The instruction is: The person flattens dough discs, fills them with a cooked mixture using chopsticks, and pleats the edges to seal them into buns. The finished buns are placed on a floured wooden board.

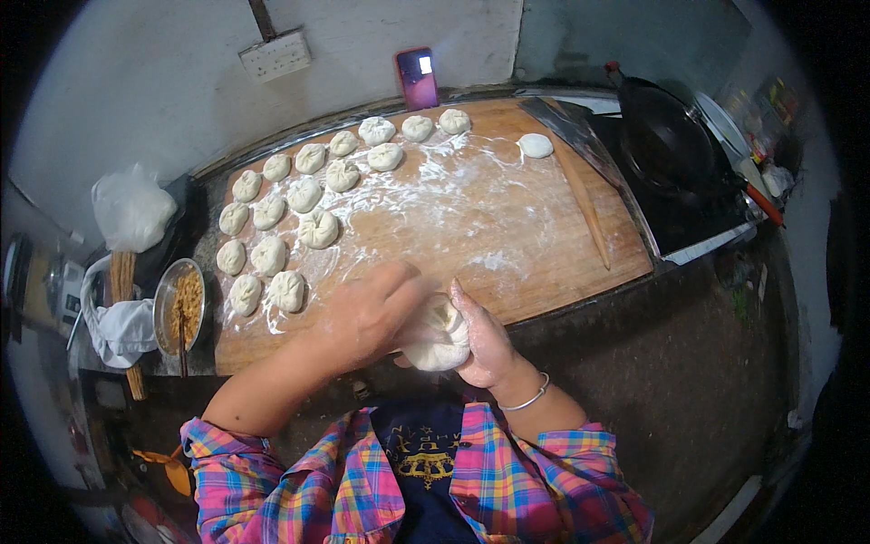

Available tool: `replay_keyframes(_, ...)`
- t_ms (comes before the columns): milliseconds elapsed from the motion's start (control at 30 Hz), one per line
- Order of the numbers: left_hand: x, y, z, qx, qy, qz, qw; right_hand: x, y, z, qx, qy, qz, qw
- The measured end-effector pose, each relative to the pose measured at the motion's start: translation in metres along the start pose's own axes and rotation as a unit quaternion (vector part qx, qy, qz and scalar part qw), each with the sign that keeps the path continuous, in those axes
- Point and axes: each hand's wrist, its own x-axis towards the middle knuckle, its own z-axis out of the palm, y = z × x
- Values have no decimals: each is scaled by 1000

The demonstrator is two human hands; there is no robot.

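Observation:
A partly gathered dough bun [435,340] is held over the near edge of the floured wooden board [435,238]. My right hand [486,340] cups it from the right side, thumb up along the rim. At the bun's upper left rim, my left hand [374,309] pinches the dough; its fingertips are blurred and partly hidden. The top still gapes around a small hollow. Several pleated buns [318,228] stand in rows over the left and back of the board. One flat dough round [535,145] lies at the back right, beside a wooden rolling pin [584,204].
A metal bowl of crumbly filling [180,306] with chopsticks [182,347] stands left of the board. Beyond it are a white cloth [122,326] and a plastic bag [132,207]. A phone [416,78] leans at the back wall. A cleaver [571,136] and a wok [669,136] are at right.

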Motion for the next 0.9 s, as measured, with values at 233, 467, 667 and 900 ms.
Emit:
replay_keyframes(233, 5, 2, -3, -96, 53, 36, 993, -3, -16, 15, -9, -6, -24, 1000)
replay_keyframes(467, 4, -1, 11, -58, 104, -34, 992, 14, 3, 8, 92, 37, -126, 987)
replay_keyframes(667, -5, -1, 14, -80, 46, -7, 996, 12, 8, -10, 87, 24, -92, 992)
replay_keyframes(900, 4, 3, -5, 1, 0, 57, 998, -2, -3, -10, 62, -48, 42, 996)
